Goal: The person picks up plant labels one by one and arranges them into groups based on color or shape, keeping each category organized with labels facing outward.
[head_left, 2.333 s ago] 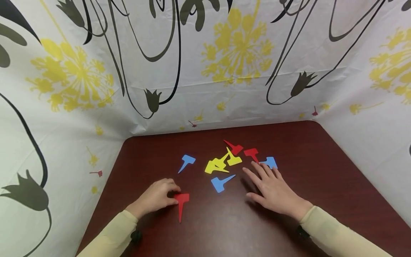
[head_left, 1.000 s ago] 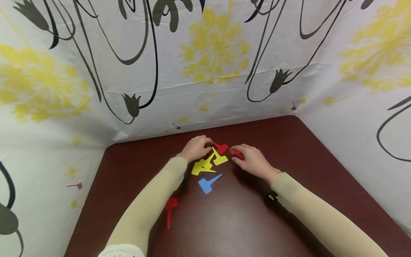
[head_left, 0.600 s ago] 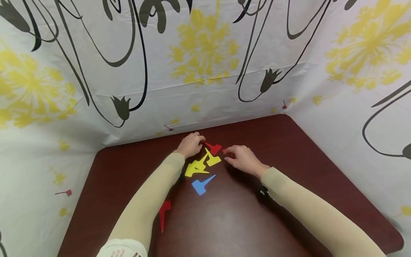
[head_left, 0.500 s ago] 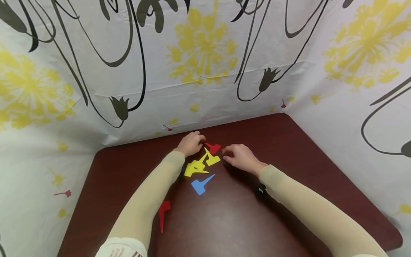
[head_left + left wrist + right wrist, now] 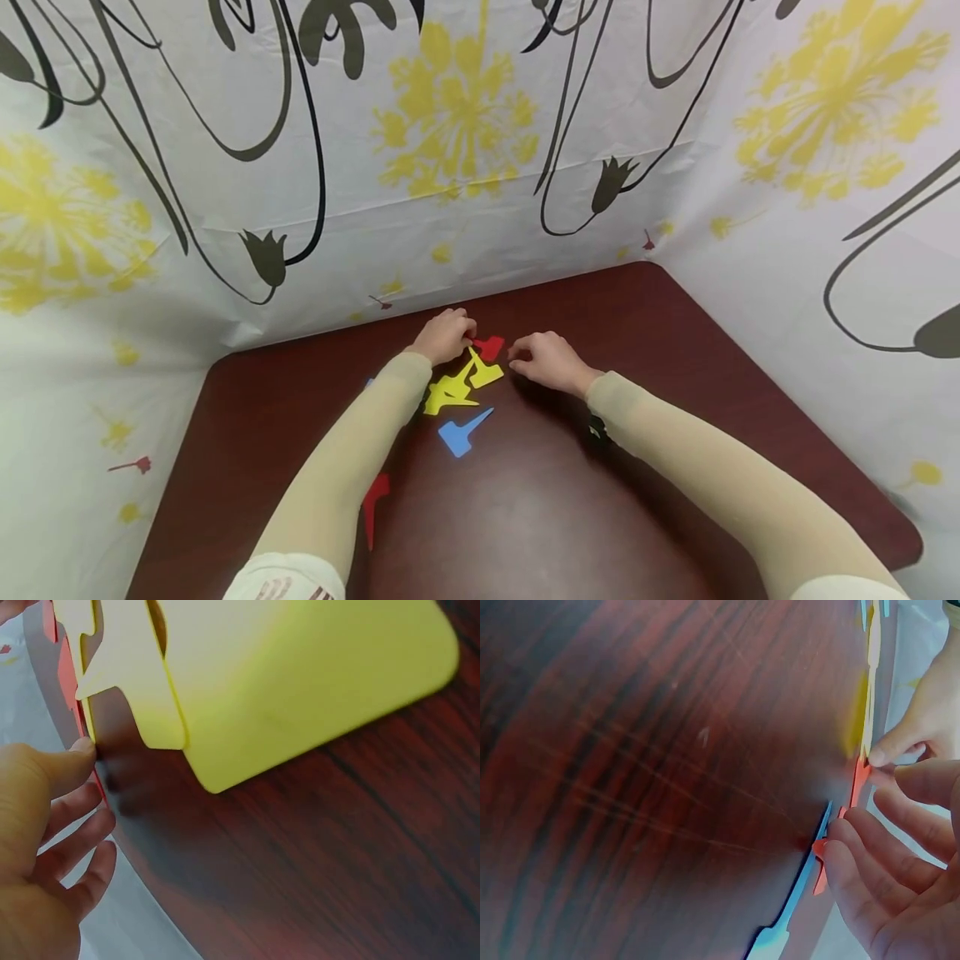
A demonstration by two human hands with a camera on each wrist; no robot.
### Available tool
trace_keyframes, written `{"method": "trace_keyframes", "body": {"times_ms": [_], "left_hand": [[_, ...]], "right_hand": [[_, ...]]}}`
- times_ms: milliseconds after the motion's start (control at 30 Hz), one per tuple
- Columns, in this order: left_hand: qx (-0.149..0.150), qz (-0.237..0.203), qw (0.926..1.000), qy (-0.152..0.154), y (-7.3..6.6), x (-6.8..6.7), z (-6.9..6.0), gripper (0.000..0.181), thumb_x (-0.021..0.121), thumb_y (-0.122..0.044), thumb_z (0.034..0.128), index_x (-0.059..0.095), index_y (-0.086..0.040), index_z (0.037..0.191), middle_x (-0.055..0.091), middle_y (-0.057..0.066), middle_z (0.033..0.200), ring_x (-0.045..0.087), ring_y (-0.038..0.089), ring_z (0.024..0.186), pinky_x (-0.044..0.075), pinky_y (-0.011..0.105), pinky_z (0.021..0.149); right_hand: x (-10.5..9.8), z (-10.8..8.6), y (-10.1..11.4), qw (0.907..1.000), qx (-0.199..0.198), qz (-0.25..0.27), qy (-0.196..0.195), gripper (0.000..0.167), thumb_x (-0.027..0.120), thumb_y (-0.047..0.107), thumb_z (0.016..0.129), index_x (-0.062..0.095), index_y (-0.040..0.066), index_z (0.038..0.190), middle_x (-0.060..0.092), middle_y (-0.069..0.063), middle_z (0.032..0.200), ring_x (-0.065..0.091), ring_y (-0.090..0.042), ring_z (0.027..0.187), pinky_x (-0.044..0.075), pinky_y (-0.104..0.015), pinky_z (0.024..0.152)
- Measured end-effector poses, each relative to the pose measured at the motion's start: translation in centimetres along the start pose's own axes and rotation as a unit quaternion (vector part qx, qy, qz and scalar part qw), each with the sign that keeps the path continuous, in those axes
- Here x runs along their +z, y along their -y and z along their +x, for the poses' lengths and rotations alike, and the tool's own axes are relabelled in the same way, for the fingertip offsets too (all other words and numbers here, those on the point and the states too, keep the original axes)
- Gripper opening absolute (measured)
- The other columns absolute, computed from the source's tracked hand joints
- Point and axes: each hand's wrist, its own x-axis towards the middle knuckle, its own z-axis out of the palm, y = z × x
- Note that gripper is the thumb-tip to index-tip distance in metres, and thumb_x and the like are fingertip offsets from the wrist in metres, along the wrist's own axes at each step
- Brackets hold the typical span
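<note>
Left hand (image 5: 442,335) and right hand (image 5: 551,360) have moved toward the far side of the table (image 5: 570,517): the left pinches the stem of a red tag (image 5: 492,347) beside the yellow tags (image 5: 452,388); the right bends over another red tag (image 5: 820,879), its grip impossible to tell. Probably best: lift by the thin edge without dragging the yellow ones.

A scratched, dark wood-grained table (image 5: 667,750) fills most of the view. Near its one visible edge, the right hand (image 5: 919,900) rests fingertips at a red tag (image 5: 820,877), thumb apart, a blue tag (image 5: 778,927) just beside. Farther along that edge, the left hand (image 5: 934,705) pinches another red tag (image 5: 859,780) where yellow tags (image 5: 871,697) lie edge-on.
</note>
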Motion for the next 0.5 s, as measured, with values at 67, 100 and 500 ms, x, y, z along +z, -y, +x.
{"method": "trace_keyframes", "body": {"times_ms": [67, 100, 500], "left_hand": [[-0.002, -0.013, 0.9999, 0.005, 0.1, -0.2, 0.0, 0.004, 0.069, -0.019, 0.097, 0.07, -0.016, 0.1, 0.056, 0.001, 0.101, 0.051, 0.02, 0.094, 0.048, 0.034, 0.082], [-0.004, -0.02, 0.9998, 0.009, 0.1, -0.3, 0.0, 0.003, 0.069, -0.018, 0.0967, 0.069, -0.016, 0.098, 0.056, 0.001, 0.1, 0.051, 0.02, 0.093, 0.048, 0.034, 0.081], [-0.078, -0.355, 0.9294, 0.063, 0.3, -1.7, -0.9, 0.011, 0.08, -0.017, 0.0875, 0.076, -0.009, 0.08, 0.072, 0.009, 0.082, 0.063, 0.03, 0.075, 0.052, 0.036, 0.068]], "right_hand": [[0.0, 0.2, -0.2, 0.9999, 0.01, 0.009, -0.002, 0.015, 0.072, 0.023, 0.093, 0.077, 0.015, 0.104, 0.072, 0.002, 0.102, 0.06, -0.013, 0.074, 0.051, -0.034, 0.071], [0.0, 0.3, -0.2, 0.9998, 0.015, 0.012, -0.002, 0.015, 0.072, 0.023, 0.094, 0.077, 0.015, 0.104, 0.072, 0.002, 0.102, 0.059, -0.014, 0.072, 0.05, -0.034, 0.07], [0.0, 0.8, -0.3, 0.9983, 0.038, 0.044, -0.002, 0.018, 0.07, 0.025, 0.095, 0.077, 0.011, 0.105, 0.068, 0.003, 0.075, 0.061, -0.013, 0.055, 0.051, -0.032, 0.058]]}}
